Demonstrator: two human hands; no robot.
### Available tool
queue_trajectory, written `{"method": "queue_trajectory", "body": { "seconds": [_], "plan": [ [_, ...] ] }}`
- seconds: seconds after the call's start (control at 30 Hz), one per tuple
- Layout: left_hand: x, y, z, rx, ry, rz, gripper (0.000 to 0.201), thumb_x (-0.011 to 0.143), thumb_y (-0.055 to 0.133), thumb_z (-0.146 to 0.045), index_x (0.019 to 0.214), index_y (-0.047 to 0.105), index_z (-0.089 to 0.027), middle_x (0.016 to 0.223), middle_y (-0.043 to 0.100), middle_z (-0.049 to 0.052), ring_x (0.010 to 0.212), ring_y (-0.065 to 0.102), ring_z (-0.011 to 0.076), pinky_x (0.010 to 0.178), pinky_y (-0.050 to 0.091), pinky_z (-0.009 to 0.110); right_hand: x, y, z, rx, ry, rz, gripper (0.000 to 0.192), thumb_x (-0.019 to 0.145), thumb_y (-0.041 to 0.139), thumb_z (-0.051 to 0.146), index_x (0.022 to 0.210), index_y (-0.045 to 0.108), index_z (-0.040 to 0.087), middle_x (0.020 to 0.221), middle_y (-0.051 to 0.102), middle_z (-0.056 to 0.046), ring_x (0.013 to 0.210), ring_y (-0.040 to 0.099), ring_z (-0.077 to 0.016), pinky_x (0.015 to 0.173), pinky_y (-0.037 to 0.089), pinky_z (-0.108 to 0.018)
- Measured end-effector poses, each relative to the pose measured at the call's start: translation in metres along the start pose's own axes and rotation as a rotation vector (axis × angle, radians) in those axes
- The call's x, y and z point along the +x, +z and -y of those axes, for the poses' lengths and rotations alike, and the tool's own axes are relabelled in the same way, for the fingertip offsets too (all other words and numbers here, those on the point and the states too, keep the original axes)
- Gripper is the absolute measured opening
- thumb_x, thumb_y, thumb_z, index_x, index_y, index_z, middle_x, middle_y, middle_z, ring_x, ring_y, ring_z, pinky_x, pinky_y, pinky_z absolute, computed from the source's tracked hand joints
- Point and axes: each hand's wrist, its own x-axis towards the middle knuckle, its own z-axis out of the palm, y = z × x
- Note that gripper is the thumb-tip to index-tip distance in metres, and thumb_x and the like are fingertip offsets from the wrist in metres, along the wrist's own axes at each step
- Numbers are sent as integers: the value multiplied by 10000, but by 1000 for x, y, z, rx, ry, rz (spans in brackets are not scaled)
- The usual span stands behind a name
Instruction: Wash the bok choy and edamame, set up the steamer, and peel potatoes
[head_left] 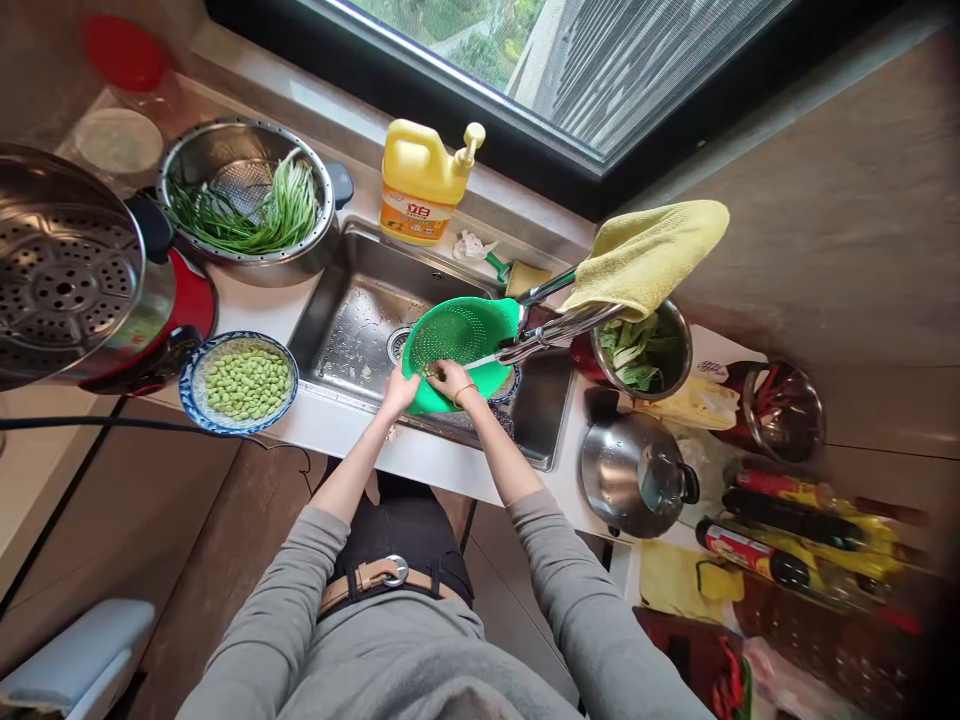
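A green plastic colander (450, 335) is tilted over the steel sink (360, 310), under running water from the faucet (551, 325). My left hand (403, 388) grips its near left rim. Inside the colander, the curled fingers of my right hand (451, 380) are at some small brownish bits whose kind I cannot make out. Part of a blue-patterned bowl (510, 385) shows beneath the colander's right side. On the counter to the left stands a blue-and-white bowl (196, 408) of shelled green beans (247, 384).
Behind the sink stand a yellow detergent bottle (421, 185) and a sponge (527, 279). A yellow cloth (649, 255) hangs over the faucet. At the left is a steamer pot with green stalks (289, 205); at the right, a pot of leafy greens (637, 350) and a kettle (630, 475).
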Motion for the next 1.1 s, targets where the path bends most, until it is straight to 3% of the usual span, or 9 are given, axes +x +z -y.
{"method": "queue_trajectory", "body": {
  "seconds": [0.13, 0.27, 0.47, 0.57, 0.67, 0.73, 0.83, 0.97, 1.1],
  "plan": [
    [1, -3, 6, 0, 20, -4, 476, 714, 565, -180, 1185, 635, -194, 1102, 714, 85, 1033, 651, 282, 944, 501, 412, -4, -6, -7, -60, -69, 71, 403, 817, 547, 98, 1203, 637, 170, 1207, 648, -112, 1088, 608, -229, 973, 473, -335],
    [1, -3, 10, 9, 36, -12, 457, 712, 569, -191, 1163, 643, -204, 1097, 715, 80, 1012, 660, 280, 932, 508, 415, -8, -1, -4, -85, -125, 15, 651, 797, 471, 25, 1433, 452, 162, 1378, 542, -143, 1240, 529, -239, 1061, 432, -382],
    [3, -1, 18, -24, 108, -41, 451, 731, 564, -203, 1177, 629, -205, 1029, 730, 61, 928, 676, 245, 919, 521, 408, -22, 2, 6, -81, -213, 128, 604, 774, 444, -19, 1342, 567, 144, 1434, 509, -118, 1329, 473, -234, 1136, 377, -362],
    [4, -2, 22, -78, 166, -55, 450, 748, 563, -207, 1195, 622, -210, 1070, 723, 59, 1003, 665, 243, 956, 510, 404, -27, -8, 2, -69, -183, 31, 569, 810, 417, 0, 1330, 578, 165, 1421, 526, -94, 1325, 480, -221, 1133, 391, -358],
    [3, -2, 23, -107, 213, -68, 454, 771, 550, -206, 1221, 612, -205, 1125, 705, 66, 1112, 632, 250, 1023, 474, 409, -25, -11, 2, -120, -73, -121, 572, 870, 416, 73, 1441, 429, 102, 1474, 451, -152, 1376, 414, -257, 1120, 397, -401],
    [1, -3, 22, -119, 235, -81, 468, 783, 540, -200, 1246, 600, -207, 1149, 696, 67, 1140, 620, 248, 1047, 457, 410, -21, -6, 7, -153, -29, -127, 559, 908, 423, 138, 1459, 375, 56, 1479, 429, -195, 1393, 386, -285, 1132, 363, -446],
    [0, -8, 19, -117, 258, -111, 504, 785, 544, -193, 1287, 578, -211, 1173, 689, 74, 1145, 617, 252, 1054, 450, 412, -16, 7, 17, -110, -99, -89, 494, 933, 426, 186, 1411, 435, 65, 1455, 462, -198, 1358, 440, -283, 1148, 326, -466],
    [2, -25, 17, -136, 296, -160, 535, 779, 552, -185, 1313, 559, -219, 1153, 700, 66, 1140, 620, 246, 1059, 444, 402, -9, 19, 26, 99, -284, -95, 480, 891, 408, 127, 1364, 484, 99, 1385, 549, -160, 1272, 536, -241, 1101, 419, -408],
    [8, -49, 18, -165, 308, -214, 466, 758, 575, -200, 1223, 610, -202, 1065, 719, 57, 1125, 625, 241, 1076, 428, 402, 9, 16, 34, 192, -331, -246, 608, 808, 402, 70, 1416, 406, 63, 1466, 451, -181, 1368, 428, -263, 1166, 340, -465]
  ]
}}
